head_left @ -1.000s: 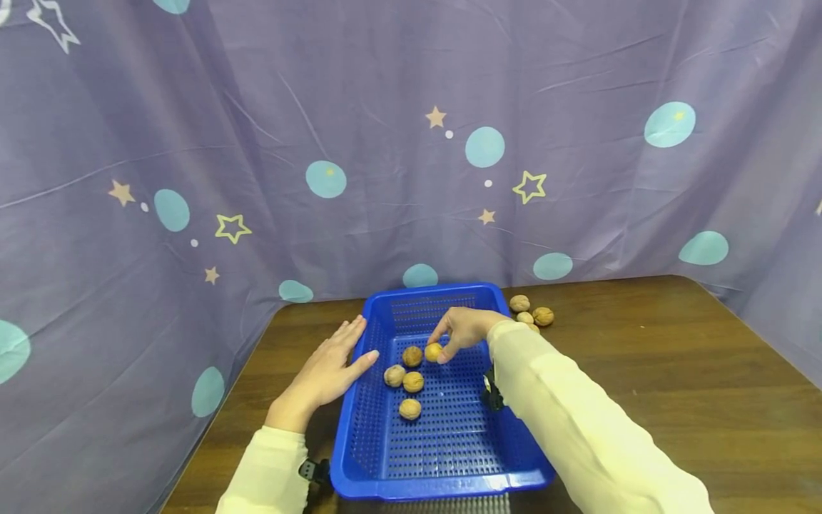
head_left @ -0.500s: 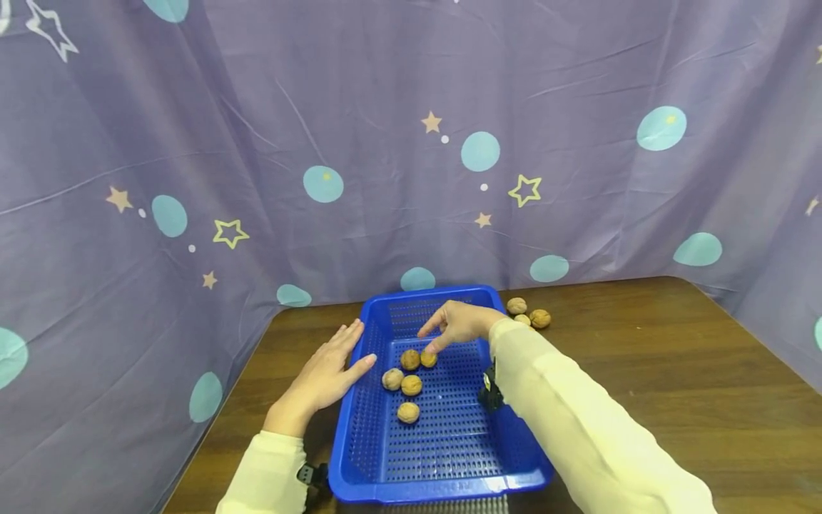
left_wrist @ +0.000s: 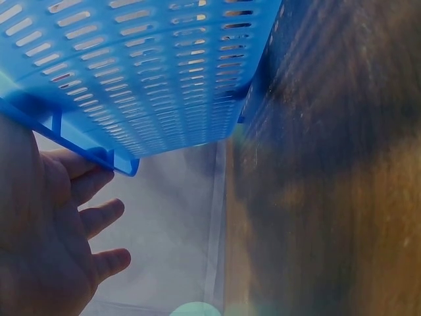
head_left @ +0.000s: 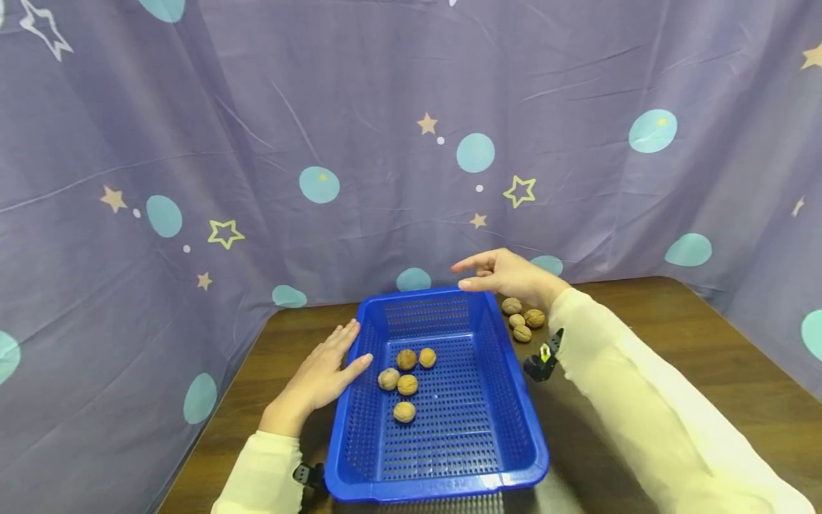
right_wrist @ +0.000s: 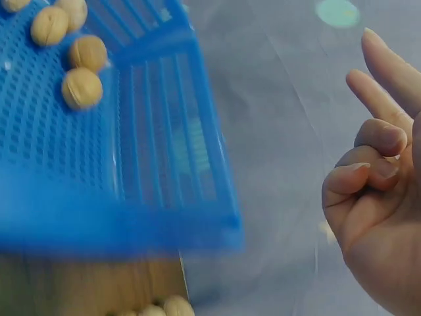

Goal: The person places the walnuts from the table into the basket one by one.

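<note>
A blue perforated plastic basket [head_left: 347, 428] stands on the table with several walnuts [head_left: 407, 385] lying in its left half. Along the basket's left rim rests my left hand [head_left: 321, 375], fingers straight and thumb over the edge; in the left wrist view its fingers [left_wrist: 102, 217] are spread beneath the rim. My right hand [head_left: 507, 277] is raised over the basket's far right corner and holds nothing. In the right wrist view, its thumb and index finger extend while the other fingers [right_wrist: 362, 164] curl in.
Several more walnuts [head_left: 522, 333] lie on the brown wooden table [head_left: 642, 321], just right of the basket and below the right hand. A purple curtain [head_left: 385, 107] with stars and dots hangs behind the table.
My right hand has let go of a walnut inside the basket, beside the others, then lifted up and right, out over the rim. The left hand stays on the rim.
</note>
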The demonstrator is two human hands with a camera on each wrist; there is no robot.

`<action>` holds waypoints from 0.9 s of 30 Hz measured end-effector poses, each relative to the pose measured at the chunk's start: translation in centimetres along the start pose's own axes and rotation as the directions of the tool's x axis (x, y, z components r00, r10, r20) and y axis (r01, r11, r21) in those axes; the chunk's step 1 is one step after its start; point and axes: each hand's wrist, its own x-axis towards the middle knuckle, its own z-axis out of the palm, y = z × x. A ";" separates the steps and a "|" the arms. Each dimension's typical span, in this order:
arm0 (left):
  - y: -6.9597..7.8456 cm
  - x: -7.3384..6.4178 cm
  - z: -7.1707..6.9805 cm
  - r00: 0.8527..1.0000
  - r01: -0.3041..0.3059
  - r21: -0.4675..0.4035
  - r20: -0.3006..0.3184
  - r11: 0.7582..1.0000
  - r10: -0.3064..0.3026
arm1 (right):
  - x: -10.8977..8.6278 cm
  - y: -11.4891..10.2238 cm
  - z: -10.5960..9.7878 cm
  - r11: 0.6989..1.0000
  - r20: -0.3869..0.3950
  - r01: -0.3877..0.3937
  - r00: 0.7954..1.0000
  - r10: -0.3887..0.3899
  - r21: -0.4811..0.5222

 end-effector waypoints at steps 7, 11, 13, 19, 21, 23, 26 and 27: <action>0.0 0.1 0.2 1.000 0.002 -0.009 0.004 1.000 -0.002 | -3.9 3.7 -3.8 0.998 -0.160 -0.012 0.987 0.002 -0.062; 0.0 0.1 0.1 1.000 -0.006 -0.003 0.003 1.000 0.006 | -5.6 6.6 -5.0 0.998 -0.200 -0.021 0.980 0.009 -0.058; -0.1 0.0 -0.1 1.000 -0.001 0.002 -0.004 1.000 0.001 | -6.1 8.0 -5.3 0.998 -0.222 -0.020 0.975 0.007 -0.053; -0.4 -0.3 -0.4 1.000 0.008 0.000 -0.006 1.000 -0.008 | -6.9 12.1 -4.8 0.998 -0.269 -0.051 0.962 0.037 -0.046; -0.4 -0.3 -0.3 1.000 0.002 -0.002 -0.003 1.000 -0.002 | -7.1 13.2 -4.3 0.997 -0.259 -0.072 0.964 0.062 -0.028; -0.2 -0.3 -0.1 1.000 -0.002 -0.007 -0.002 1.000 0.002 | -7.2 14.1 -3.8 0.996 -0.244 -0.088 0.966 0.079 -0.023; -0.1 -0.1 0.1 1.000 -0.006 -0.010 -0.004 1.000 0.006 | -7.1 15.3 -3.2 0.995 -0.223 -0.098 0.970 0.094 -0.007; 0.0 -0.1 0.2 1.000 -0.006 -0.010 -0.004 1.000 0.006 | -7.0 15.7 -3.0 0.995 -0.218 -0.102 0.971 0.098 -0.008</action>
